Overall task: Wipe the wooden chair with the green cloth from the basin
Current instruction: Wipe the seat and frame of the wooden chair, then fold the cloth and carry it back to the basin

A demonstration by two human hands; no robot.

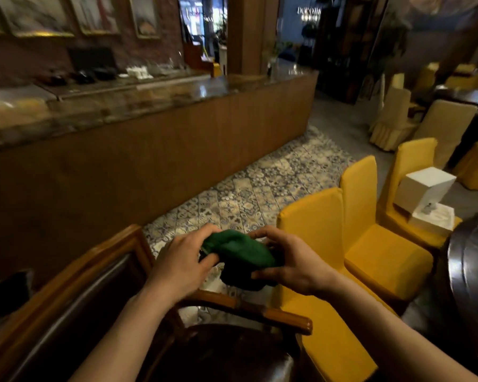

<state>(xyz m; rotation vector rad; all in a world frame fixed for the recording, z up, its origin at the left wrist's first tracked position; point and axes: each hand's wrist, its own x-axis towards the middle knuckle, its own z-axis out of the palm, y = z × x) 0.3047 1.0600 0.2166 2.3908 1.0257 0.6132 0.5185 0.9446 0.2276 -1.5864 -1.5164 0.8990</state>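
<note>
A long wood-panelled counter (155,161) with a glossy dark stone top runs from the left edge toward a square wooden pillar (249,34). Behind it, a red brick wall (149,51) carries gilt-framed pictures (33,15). The floor beside the counter is laid with patterned blue-and-cream tiles (260,188), giving way to plain grey further back. Three chairs in yellow fabric covers (362,216) stand in a row at the right; the farthest holds a white box (425,188). Cream-covered chairs (395,117) stand farther off. Daylight shows through a doorway (202,26) at the back.
</note>
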